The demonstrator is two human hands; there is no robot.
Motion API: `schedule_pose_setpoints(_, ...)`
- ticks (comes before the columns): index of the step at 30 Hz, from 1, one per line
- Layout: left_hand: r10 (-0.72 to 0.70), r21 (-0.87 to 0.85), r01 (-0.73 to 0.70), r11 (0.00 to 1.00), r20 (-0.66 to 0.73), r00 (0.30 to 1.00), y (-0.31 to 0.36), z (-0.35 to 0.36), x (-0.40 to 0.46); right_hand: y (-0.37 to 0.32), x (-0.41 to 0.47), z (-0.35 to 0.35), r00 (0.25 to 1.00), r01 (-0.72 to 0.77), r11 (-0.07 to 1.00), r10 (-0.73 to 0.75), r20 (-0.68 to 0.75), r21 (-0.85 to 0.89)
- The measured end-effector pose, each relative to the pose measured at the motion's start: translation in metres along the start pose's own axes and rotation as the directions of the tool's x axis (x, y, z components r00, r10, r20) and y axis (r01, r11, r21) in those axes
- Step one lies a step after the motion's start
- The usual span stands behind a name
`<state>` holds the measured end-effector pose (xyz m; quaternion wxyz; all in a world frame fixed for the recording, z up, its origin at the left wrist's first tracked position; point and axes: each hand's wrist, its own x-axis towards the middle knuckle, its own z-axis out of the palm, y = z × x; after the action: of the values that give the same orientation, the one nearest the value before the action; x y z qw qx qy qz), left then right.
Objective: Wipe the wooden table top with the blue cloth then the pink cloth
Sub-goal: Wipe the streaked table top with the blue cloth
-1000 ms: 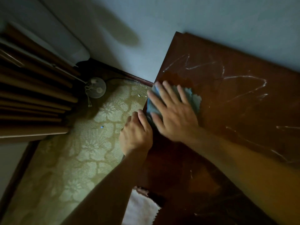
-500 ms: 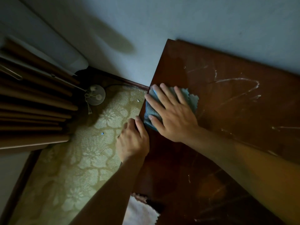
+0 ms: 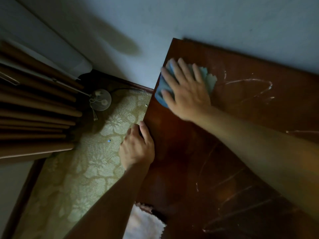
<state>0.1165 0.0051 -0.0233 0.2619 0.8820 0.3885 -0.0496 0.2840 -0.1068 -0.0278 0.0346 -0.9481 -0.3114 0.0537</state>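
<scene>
- The step in hand was the first one: wiping the wooden table top (image 3: 215, 161) with the blue cloth (image 3: 163, 94).
- The right hand (image 3: 187, 91) lay flat on the blue cloth with fingers straight and spread, pressing it onto the table top near the far left corner, close to the wall (image 3: 207, 19).
- The cloth's left side reached the table's left edge; its frayed right side showed just beyond the fingers.
- The left hand (image 3: 137, 149) gripped the table's left edge nearer the person, thumb on top; its other fingers were hidden under the edge, so the curl is my reading.
- Pale streaks (image 3: 250, 85) marked the table top to the right of the cloth, and more ran across the near right part, so much wiping seemed left to do.
- The next move probably called for sweeping the flat hand rightward from that corner, over the streaks, with steady downward pressure.
- The pink cloth (image 3: 143, 223) lay at the table's near left edge, partly hanging off, untouched; it should come only after the blue pass.
</scene>
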Motion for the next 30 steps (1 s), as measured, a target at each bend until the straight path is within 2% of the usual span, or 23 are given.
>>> schedule_pose_setpoints(3, 0.005, 0.011, -0.004, 1.0, -0.023, 1.0, -0.001, 0.001, -0.001, -0.003, -0.031, 0.001, 0.995, 0.092, 0.996, -0.092, 0.047, 0.001)
schedule_pose_setpoints(5, 0.0, 0.014, 0.0, 1.0, -0.02, 1.0, 0.001, 0.0, -0.001, 0.011, -0.014, -0.005, 0.988, 0.124, 0.992, -0.124, 0.09, -0.003)
schedule_pose_setpoints(10, 0.006, 0.027, -0.005, 1.0, -0.017, 1.0, -0.001, 0.001, -0.001, 0.068, 0.044, -0.021, 0.994, -0.07, 0.996, 0.075, 0.086, -0.054)
schedule_pose_setpoints(13, -0.005, 0.035, 0.006, 0.999, -0.012, 1.0, 0.001, -0.002, -0.001, 0.046, 0.02, -0.014, 0.993, -0.119, 0.992, 0.12, 0.024, -0.032)
schedule_pose_setpoints(18, -0.011, 0.036, 0.011, 0.999, -0.002, 1.0, 0.004, -0.003, -0.001, -0.004, -0.074, 0.004, 1.0, 0.031, 0.999, -0.031, 0.005, 0.022)
schedule_pose_setpoints(21, -0.013, 0.038, 0.013, 0.999, -0.007, 1.0, 0.004, -0.002, -0.001, 0.005, -0.069, 0.005, 0.995, 0.094, 0.996, -0.094, 0.017, 0.012)
schedule_pose_setpoints(23, -0.013, 0.033, 0.014, 0.999, -0.016, 1.0, 0.002, -0.001, -0.001, 0.021, -0.047, 0.0, 0.998, 0.053, 0.998, -0.054, 0.027, 0.013)
schedule_pose_setpoints(27, 0.007, 0.022, -0.006, 1.0, -0.045, 0.999, -0.002, 0.002, 0.0, 0.063, -0.002, -0.008, 0.99, -0.131, 0.991, 0.133, 0.041, -0.031)
schedule_pose_setpoints(30, 0.005, 0.034, -0.003, 0.999, -0.043, 0.999, -0.003, 0.003, 0.001, 0.061, -0.002, -0.009, 0.98, -0.197, 0.98, 0.197, 0.027, -0.019)
